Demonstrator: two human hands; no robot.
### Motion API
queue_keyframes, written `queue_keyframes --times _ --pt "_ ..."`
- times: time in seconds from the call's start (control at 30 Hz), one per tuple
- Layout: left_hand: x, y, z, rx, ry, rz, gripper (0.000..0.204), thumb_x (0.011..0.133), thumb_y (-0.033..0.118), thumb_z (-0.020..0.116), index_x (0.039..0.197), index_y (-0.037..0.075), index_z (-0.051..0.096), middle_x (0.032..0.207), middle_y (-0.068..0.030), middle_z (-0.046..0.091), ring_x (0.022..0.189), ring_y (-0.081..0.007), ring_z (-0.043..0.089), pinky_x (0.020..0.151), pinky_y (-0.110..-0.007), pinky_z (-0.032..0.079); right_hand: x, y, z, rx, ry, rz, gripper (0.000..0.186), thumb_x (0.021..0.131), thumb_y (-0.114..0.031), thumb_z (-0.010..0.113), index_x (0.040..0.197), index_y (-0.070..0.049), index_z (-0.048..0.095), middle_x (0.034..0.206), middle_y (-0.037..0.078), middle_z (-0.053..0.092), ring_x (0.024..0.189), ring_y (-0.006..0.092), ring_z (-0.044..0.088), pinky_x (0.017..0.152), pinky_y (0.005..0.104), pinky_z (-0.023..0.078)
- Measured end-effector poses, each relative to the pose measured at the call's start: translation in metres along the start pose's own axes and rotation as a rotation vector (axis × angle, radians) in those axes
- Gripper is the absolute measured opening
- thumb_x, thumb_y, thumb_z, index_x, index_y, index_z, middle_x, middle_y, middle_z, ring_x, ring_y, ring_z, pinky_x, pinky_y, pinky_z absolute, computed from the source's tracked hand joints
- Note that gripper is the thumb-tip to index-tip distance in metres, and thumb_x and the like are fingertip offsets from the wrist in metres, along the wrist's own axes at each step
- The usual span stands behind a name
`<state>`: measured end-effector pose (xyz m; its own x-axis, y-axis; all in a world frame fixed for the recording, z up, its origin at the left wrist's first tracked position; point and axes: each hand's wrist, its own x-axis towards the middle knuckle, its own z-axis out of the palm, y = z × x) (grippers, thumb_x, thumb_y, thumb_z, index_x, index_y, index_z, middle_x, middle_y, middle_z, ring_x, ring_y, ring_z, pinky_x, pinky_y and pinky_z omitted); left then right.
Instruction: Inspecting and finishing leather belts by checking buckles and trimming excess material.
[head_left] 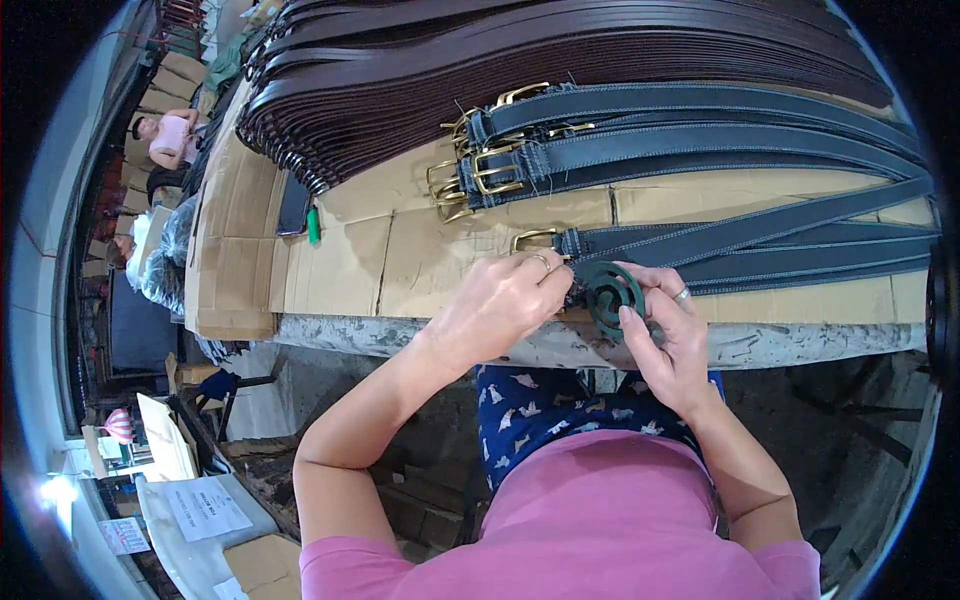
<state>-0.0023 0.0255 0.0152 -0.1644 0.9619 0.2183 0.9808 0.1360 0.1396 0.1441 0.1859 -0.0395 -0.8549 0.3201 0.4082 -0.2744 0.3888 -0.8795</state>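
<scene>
My right hand [672,335] grips a dark green spiral, a mosquito coil [608,305], between thumb and fingers above the table's near edge. Just left of the coil, my left hand [505,305] is closed in a pinch on the end of a dark belt [576,293]; its fingers hide most of that end. Behind both hands lie dark blue-grey belts [730,240] with light stitching, crossing each other toward the right. One brass buckle [535,238] shows right above my left fingers. Farther back, several more stitched belts [700,140] are stacked, brass buckles to the left.
A large pile of dark brown straps [560,50] fills the far side. Cardboard [340,260] covers the tabletop. A phone [294,205] and a green lighter-sized object [313,226] lie at left. Another person [174,140] sits far left, near plastic-wrapped bundles [168,260].
</scene>
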Motion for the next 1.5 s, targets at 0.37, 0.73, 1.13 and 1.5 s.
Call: queue_keyframes --times 0.37,0.73,1.13,1.5 --pt "0.001 -0.016 -0.002 -0.693 0.125 -0.662 0.014 0.086 0.002 0.062 0.098 -0.003 0.065 0.087 -0.0094 0.068 0.072 -0.0164 0.068 0.063 -0.027 0.056 -0.002 -0.002 -0.004 0.215 0.084 0.252 0.01 0.091 -0.001 0.054 0.084 0.006 0.056 0.103 0.014 0.057 0.09 0.0163 0.054 0.078 0.0269 0.044" --pt "0.003 -0.045 -0.002 -0.883 -0.209 -0.71 0.022 0.078 0.013 0.07 0.091 -0.004 0.071 0.076 -0.0074 0.067 0.06 -0.01 0.06 0.053 -0.023 0.049 -0.004 0.005 0.001 0.455 0.161 0.298 0.012 0.094 -0.002 0.05 0.088 0.005 0.057 0.104 0.01 0.057 0.099 0.0155 0.053 0.089 0.0278 0.039" --pt "0.021 -0.051 -0.007 -1.157 -0.381 -0.957 0.016 0.073 0.007 0.074 0.086 -0.003 0.072 0.072 -0.0073 0.067 0.056 -0.0101 0.06 0.052 -0.024 0.053 -0.005 0.005 -0.001 0.409 0.141 0.289 0.012 0.095 -0.004 0.051 0.091 0.005 0.059 0.104 0.01 0.057 0.095 0.0144 0.051 0.086 0.0276 0.04" --pt "0.023 -0.034 -0.009 -0.612 -0.19 -0.69 0.012 0.063 0.012 0.072 0.067 0.0 0.072 0.067 -0.0044 0.066 0.06 -0.0128 0.062 0.058 -0.027 0.049 -0.005 0.006 -0.002 0.286 0.109 0.23 0.011 0.093 -0.004 0.054 0.087 0.005 0.059 0.103 0.012 0.058 0.093 0.016 0.052 0.084 0.0285 0.041"
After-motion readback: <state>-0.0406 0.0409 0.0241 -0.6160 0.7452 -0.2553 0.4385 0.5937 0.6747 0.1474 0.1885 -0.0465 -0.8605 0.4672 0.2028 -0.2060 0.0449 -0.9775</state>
